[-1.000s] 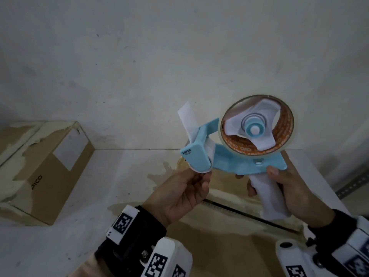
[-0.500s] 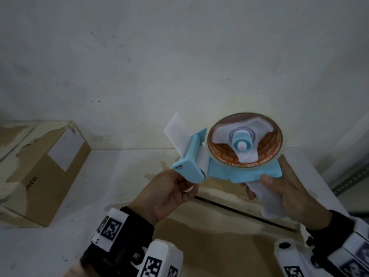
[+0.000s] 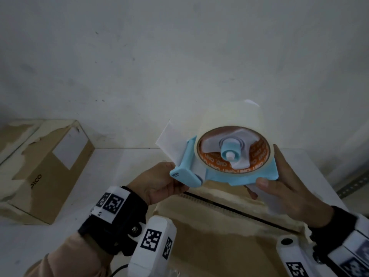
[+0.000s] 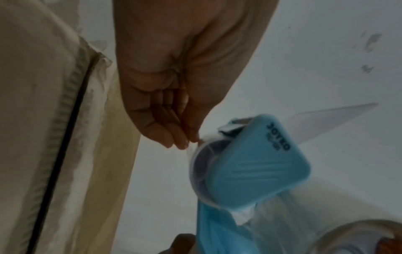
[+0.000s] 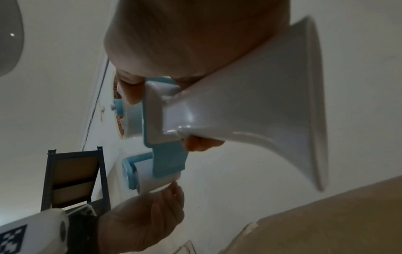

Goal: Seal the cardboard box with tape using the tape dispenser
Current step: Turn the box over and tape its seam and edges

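Head view looks down; both wrist views look up close, sharing the tape dispenser (image 3: 227,168).

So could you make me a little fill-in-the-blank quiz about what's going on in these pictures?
1. The right hand holds the tape dispenser by its white ____.
2. The left hand pinches the loose end of the ____ at the dispenser's front roller.
3. The dispenser's frame is light ____ in colour.
4. The cardboard box under the hands shows a dark open ____ between its flaps.

Missing words: handle; tape; blue; seam
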### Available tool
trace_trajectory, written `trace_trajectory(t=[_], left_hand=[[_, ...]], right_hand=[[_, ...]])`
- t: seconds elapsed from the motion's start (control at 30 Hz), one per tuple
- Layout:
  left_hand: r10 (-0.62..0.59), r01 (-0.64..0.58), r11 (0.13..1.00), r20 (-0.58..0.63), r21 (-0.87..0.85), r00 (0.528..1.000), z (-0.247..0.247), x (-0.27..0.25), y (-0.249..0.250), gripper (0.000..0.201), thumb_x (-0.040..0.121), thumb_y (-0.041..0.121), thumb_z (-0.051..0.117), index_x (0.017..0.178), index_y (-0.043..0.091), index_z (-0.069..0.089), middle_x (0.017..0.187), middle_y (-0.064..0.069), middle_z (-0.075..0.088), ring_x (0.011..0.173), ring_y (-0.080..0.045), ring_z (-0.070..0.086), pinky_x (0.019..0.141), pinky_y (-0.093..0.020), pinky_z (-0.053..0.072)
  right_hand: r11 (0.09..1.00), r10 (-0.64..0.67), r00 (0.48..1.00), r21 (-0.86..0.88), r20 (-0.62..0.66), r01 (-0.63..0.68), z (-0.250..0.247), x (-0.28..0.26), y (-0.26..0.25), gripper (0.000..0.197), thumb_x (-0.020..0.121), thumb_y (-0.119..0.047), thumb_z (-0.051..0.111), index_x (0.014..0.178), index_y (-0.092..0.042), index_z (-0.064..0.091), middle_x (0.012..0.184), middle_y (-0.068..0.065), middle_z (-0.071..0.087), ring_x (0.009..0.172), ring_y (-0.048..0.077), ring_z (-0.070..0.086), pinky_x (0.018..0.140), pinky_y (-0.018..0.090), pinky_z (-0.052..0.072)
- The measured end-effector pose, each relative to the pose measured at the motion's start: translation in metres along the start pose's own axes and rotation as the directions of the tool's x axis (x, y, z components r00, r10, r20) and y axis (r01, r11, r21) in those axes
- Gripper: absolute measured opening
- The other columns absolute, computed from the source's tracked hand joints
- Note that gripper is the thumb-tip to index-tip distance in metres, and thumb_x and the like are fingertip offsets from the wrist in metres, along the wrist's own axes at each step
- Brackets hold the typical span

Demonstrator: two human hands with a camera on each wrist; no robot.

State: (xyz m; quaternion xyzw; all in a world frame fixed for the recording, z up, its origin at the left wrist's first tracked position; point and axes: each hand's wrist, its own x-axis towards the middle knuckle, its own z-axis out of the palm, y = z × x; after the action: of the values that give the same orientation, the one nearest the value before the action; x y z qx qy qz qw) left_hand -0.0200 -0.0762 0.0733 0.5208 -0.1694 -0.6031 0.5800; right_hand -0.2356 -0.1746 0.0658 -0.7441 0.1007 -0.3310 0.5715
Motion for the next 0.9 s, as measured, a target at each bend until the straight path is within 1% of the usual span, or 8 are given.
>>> trace_trajectory(t=[0.13,0.23,0.33,0.4,0.47,0.57,0.73,0.9], left_hand=[[0.067,-0.063,0.995,-0.051,0.078,0.996,-0.003,0.001,-0.003,0.043,0.095,-0.004,0.031,0.067,0.008,0.062,0.052,-0.001,0.065,0.048,-0.013,0.061,0.046,-0.022,0.052],[0.103,-0.086,0.979,-0.086,0.187,0.991,-0.007,0.003,-0.006,0.058,0.091,-0.005,0.038,0.046,0.013,0.069,0.053,0.0,0.065,0.052,-0.012,0.059,0.048,-0.02,0.051],[0.156,-0.105,0.963,-0.196,0.247,0.968,-0.022,0.005,-0.003,0.034,0.088,-0.003,0.051,0.06,0.009,0.065,0.053,-0.002,0.059,0.047,-0.008,0.054,0.048,-0.017,0.049],[0.198,-0.13,0.944,-0.205,0.305,0.958,-0.035,0.005,-0.002,0.019,0.086,0.003,0.057,0.069,0.006,0.063,0.053,-0.001,0.057,0.045,-0.005,0.053,0.05,-0.014,0.05],[0.223,-0.146,0.924,-0.189,0.353,0.956,-0.041,0.006,-0.005,0.018,0.086,0.004,0.059,0.069,0.007,0.062,0.057,-0.003,0.058,0.046,-0.005,0.054,0.052,-0.015,0.051],[0.265,-0.166,0.895,-0.192,0.414,0.945,-0.041,0.008,-0.007,0.017,0.087,0.004,0.058,0.071,0.008,0.061,0.06,-0.006,0.057,0.046,-0.007,0.053,0.053,-0.015,0.051],[0.27,-0.138,0.855,-0.201,0.499,0.942,-0.048,0.013,-0.007,0.015,0.085,0.006,0.061,0.099,0.011,0.058,0.064,-0.008,0.06,0.048,-0.005,0.059,0.053,-0.015,0.052],[0.114,0.043,0.823,-0.24,0.567,0.964,-0.055,0.014,-0.009,0.011,0.085,0.012,0.062,0.077,0.004,0.063,0.067,-0.007,0.061,0.049,-0.004,0.059,0.049,-0.012,0.05]], right_hand=[[0.998,0.0,1.0,-0.066,0.01,0.001,0.0,-0.003,-0.002,0.03,0.08,-0.053,0.06,0.102,-0.038,0.047,0.085,-0.006,0.055,0.063,0.017,0.051,0.051,0.031,0.05],[0.997,0.011,1.0,-0.08,0.02,-0.01,-0.003,-0.004,0.0,0.026,0.081,-0.043,0.061,0.103,-0.039,0.048,0.085,-0.008,0.056,0.063,0.018,0.051,0.051,0.032,0.05],[0.993,0.005,1.0,-0.118,-0.009,-0.006,-0.013,-0.011,-0.002,0.034,0.081,-0.034,0.059,0.111,-0.027,0.045,0.086,0.004,0.056,0.063,0.026,0.052,0.05,0.036,0.049],[0.991,0.014,1.0,-0.131,-0.027,-0.017,-0.022,-0.015,-0.006,0.04,0.081,-0.046,0.062,0.113,-0.029,0.045,0.085,0.008,0.056,0.061,0.028,0.052,0.048,0.036,0.048],[0.985,0.051,0.999,-0.165,-0.004,-0.05,-0.025,-0.017,-0.006,0.038,0.079,-0.058,0.06,0.109,-0.039,0.047,0.085,-0.002,0.058,0.06,0.024,0.053,0.048,0.032,0.049],[0.971,0.094,0.995,-0.221,0.017,-0.088,-0.022,-0.013,-0.001,0.042,0.077,-0.063,0.058,0.107,-0.036,0.044,0.085,-0.01,0.057,0.058,0.021,0.053,0.048,0.031,0.05],[0.96,0.124,0.99,-0.259,0.063,-0.104,-0.014,-0.009,0.008,0.058,0.076,-0.063,0.058,0.115,-0.026,0.037,0.092,-0.022,0.057,0.064,0.001,0.056,0.052,0.023,0.05],[0.951,0.108,0.993,-0.296,0.053,-0.087,-0.007,-0.004,0.008,0.068,0.076,-0.068,0.054,0.114,-0.014,0.037,0.09,-0.02,0.056,0.058,0.001,0.054,0.048,0.023,0.048]])
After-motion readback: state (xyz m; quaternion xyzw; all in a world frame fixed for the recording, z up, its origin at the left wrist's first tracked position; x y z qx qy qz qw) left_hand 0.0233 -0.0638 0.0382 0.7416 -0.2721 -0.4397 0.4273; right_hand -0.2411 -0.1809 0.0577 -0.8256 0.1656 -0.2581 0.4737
